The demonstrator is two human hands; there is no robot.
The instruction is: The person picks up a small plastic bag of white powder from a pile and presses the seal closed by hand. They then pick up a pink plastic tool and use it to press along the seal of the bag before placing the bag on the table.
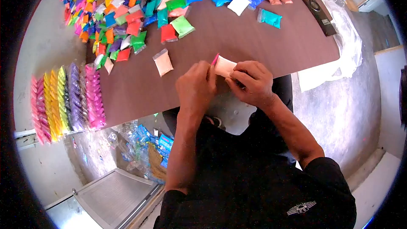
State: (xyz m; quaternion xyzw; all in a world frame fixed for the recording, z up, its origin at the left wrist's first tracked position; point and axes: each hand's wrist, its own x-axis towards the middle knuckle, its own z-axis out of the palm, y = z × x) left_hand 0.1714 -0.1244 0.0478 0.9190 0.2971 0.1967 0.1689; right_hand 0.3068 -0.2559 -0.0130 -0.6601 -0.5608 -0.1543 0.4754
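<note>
Both of my hands are at the front edge of the table, on either side of a small pale peach packet [224,67]. My right hand [255,82] pinches the packet's right end between thumb and fingers. At its left end, the closed fingers of my left hand [196,85] grip the packet, partly hidden behind the back of the hand. A thin pink piece [215,59] shows by the left fingertips; I cannot make out what it is. Another pale peach packet [163,62] lies flat on the table, left of my hands.
A big heap of coloured packets [123,12] covers the table's far left. Single packets, among them a teal packet [269,18], lie farther right near a dark oblong device [319,15]. Strips of joined packets [70,99] hang over the left edge. Clear plastic sheeting [335,63] drapes the right side.
</note>
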